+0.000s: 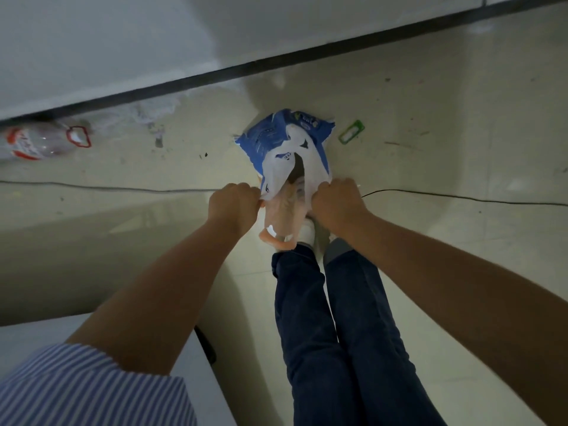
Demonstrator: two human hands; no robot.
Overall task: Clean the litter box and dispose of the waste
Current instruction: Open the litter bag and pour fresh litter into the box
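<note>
The left hand and right hand each clench an edge of the blue-and-white bag, spreading its mouth above the person's feet, at twelve o'clock from them. Uneven pulling might tear the thin plastic, spilling waste onto the floor.

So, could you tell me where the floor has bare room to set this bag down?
Roomiest is the tile right of the blue and white bag, beyond the green tag and above the black cable. There is also floor between the bag and the plastic bottle. It is crowded under both hands, left and right, where the feet stand.
</note>
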